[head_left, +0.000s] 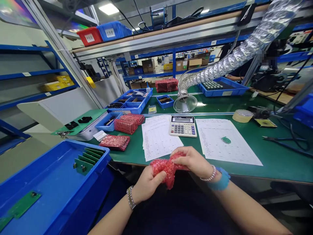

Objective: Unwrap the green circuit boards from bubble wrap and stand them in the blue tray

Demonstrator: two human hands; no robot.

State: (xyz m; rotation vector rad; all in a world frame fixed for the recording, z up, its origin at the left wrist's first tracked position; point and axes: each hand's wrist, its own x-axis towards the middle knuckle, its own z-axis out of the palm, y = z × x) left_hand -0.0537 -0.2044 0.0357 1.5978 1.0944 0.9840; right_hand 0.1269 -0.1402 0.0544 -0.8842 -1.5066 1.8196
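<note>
Both my hands hold a crumpled red bubble-wrap bag (164,168) at the near edge of the green table (281,156). My left hand (146,184) grips its lower left end with fingers closed. My right hand (193,160) is closed over its right end from above. Whatever is inside the bag is hidden. A bracelet sits on each wrist, and my right wrist also has a blue strap.
A blue bin (49,182) with green circuit boards (88,158) stands at my left. On the table lie filled red bubble bags (114,142), two printed sheets (156,137), a calculator (183,126), a tape roll (242,115) and small blue trays (132,101). A silver flexible duct (232,58) hangs over the back.
</note>
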